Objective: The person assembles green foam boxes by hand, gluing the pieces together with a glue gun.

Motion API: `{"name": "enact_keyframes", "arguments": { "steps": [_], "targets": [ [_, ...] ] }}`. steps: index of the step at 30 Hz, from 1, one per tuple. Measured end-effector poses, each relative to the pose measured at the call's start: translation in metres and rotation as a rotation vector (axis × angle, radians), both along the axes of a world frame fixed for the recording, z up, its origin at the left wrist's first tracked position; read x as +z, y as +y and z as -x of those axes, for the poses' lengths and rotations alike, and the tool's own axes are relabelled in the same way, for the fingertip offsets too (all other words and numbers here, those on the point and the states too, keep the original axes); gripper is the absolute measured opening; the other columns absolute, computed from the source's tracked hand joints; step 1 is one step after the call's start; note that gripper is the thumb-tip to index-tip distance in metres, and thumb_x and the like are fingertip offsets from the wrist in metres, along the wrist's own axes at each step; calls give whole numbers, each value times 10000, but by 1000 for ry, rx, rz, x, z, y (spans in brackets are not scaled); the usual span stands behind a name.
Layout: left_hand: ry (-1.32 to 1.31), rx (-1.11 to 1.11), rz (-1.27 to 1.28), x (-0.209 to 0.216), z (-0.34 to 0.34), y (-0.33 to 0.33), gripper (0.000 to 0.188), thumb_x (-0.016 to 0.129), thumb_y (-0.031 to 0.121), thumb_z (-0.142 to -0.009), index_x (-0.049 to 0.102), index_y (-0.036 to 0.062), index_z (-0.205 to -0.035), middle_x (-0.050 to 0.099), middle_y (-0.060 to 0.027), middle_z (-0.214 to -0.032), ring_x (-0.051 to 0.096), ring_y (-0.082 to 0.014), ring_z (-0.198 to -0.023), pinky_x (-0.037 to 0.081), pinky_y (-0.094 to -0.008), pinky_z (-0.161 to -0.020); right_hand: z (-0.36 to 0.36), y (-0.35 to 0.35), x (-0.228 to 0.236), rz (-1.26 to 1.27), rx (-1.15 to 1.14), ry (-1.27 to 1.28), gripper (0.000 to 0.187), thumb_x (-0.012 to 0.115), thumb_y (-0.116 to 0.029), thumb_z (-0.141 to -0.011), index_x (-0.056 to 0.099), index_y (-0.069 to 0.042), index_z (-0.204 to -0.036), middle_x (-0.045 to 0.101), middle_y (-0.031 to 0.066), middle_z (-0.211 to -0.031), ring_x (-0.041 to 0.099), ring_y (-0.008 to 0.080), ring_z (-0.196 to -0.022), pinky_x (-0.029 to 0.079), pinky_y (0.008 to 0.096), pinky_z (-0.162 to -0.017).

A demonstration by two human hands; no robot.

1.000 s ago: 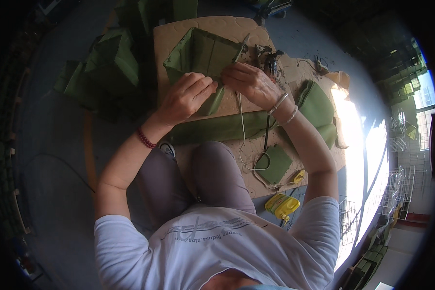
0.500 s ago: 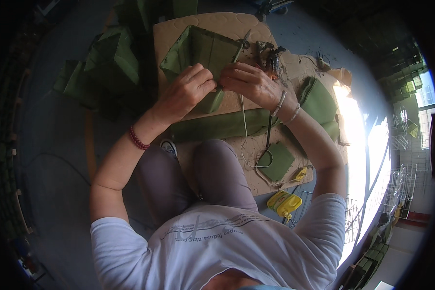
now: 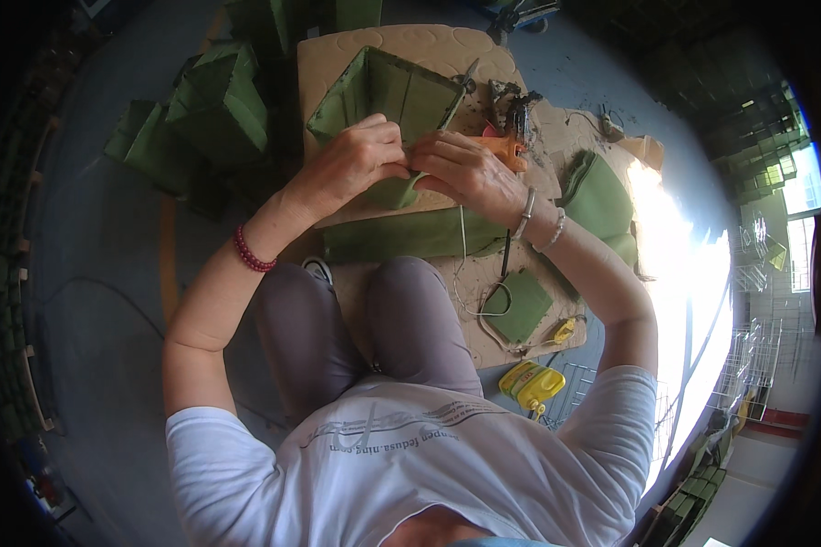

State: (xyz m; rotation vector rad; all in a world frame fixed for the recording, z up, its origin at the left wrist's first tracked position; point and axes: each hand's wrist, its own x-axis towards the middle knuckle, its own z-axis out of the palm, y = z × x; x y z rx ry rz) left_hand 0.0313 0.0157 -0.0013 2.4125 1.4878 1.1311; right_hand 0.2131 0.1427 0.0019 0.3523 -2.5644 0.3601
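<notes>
An open green box point(image 3: 401, 87) of stiff, felt-like sheet stands in front of me, its mouth tilted toward me. My left hand point(image 3: 365, 164) pinches the near edge of that box, thumb and fingers pressed together. Right beside it, my right hand point(image 3: 461, 169) is closed on the same edge, its fingertips almost touching the left ones. The exact spot between the fingers is hidden by my knuckles. Just past my right hand lies an orange tool point(image 3: 504, 151) with a dark, clogged end, shaped like a glue gun.
A tan padded board point(image 3: 410, 38) carries the work, with scissors point(image 3: 470, 73), a rolled green sheet point(image 3: 410, 235), a small green square point(image 3: 520, 305) and a white cord point(image 3: 465, 242). More green boxes point(image 3: 214, 100) stand at left. A yellow bottle point(image 3: 531, 383) sits near right.
My right hand has shifted slightly left and down, uncovering more of the orange tool. Both hands keep pinching the box's near edge.
</notes>
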Motion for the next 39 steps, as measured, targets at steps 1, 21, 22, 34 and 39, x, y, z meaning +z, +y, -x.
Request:
{"name": "enact_keyframes", "arguments": {
  "steps": [1,21,22,34,39],
  "targets": [
    [-11,1,-13,0,0,-2,139,715,69,-732,636,-5,-818,540,-74,-818,518,-235,-797,452,-351,-692,0,-3,-2,-1,-53,-33,180,681,-88,-771,605,-1,-908,617,105,-898,601,278,-895,521,365,-760],
    [91,-157,113,-4,20,-14,101,688,36,-749,638,-6,-826,518,-69,-794,514,-228,-845,468,-354,-718,-2,5,17,-320,178,-193,289,634,-66,-710,587,11,-985,624,169,-1068,610,308,-1045,533,372,-856],
    [93,-169,126,-4,21,-15,98,685,40,-753,638,-6,-826,521,-68,-796,514,-228,-847,468,-351,-722,-1,4,18,-351,195,-155,230,640,-71,-719,569,1,-926,617,168,-1048,612,303,-1021,528,374,-853],
    [12,-81,63,-9,14,-20,95,675,28,-771,606,-18,-818,522,-67,-810,520,-232,-850,457,-358,-719,-5,-23,1,-191,-5,-140,186,658,-127,-804,574,2,-909,621,214,-1099,610,322,-1057,522,387,-870],
    [-12,-32,-2,-9,8,-23,103,678,30,-772,594,-22,-802,501,-67,-822,512,-235,-845,450,-363,-705,-11,-37,7,-146,-103,-58,187,652,-86,-765,570,13,-901,619,221,-1121,609,328,-1060,525,390,-866]
  ]
}}
